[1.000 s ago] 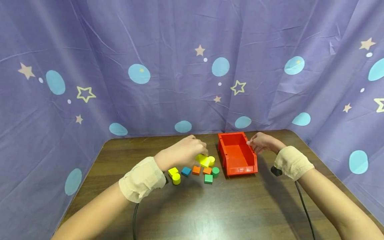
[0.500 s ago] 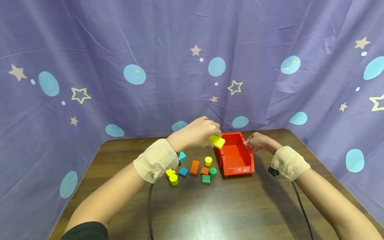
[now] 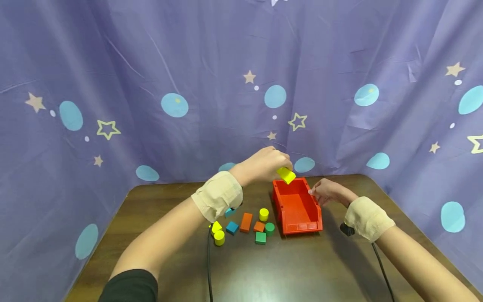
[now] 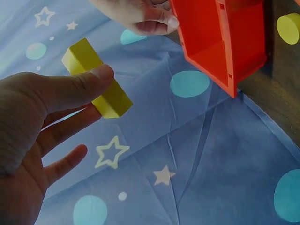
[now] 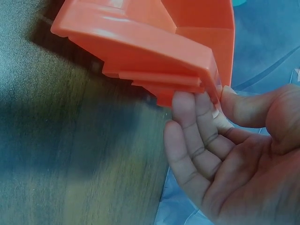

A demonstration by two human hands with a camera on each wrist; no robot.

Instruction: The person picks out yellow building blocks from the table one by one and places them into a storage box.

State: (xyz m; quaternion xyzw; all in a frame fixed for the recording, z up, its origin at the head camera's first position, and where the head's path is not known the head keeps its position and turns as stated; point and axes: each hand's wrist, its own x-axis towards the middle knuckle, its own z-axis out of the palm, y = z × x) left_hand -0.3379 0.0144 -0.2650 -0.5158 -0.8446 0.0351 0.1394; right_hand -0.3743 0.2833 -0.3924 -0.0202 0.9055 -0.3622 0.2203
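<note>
Head view: my left hand (image 3: 264, 165) pinches yellow block (image 3: 286, 175) above red bin's (image 3: 298, 205) far end; right hand (image 3: 328, 192) grips bin rim, steadying it near worktop's (image 3: 302, 268) far edge.

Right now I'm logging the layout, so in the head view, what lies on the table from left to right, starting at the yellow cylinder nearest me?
yellow cylinder → blue block → orange block → green cube → red bin → right hand pinching the bin's rim.

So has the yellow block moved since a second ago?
Yes. The left hand lifted the yellow block off the table, rightward to above the red bin's far end.
</note>
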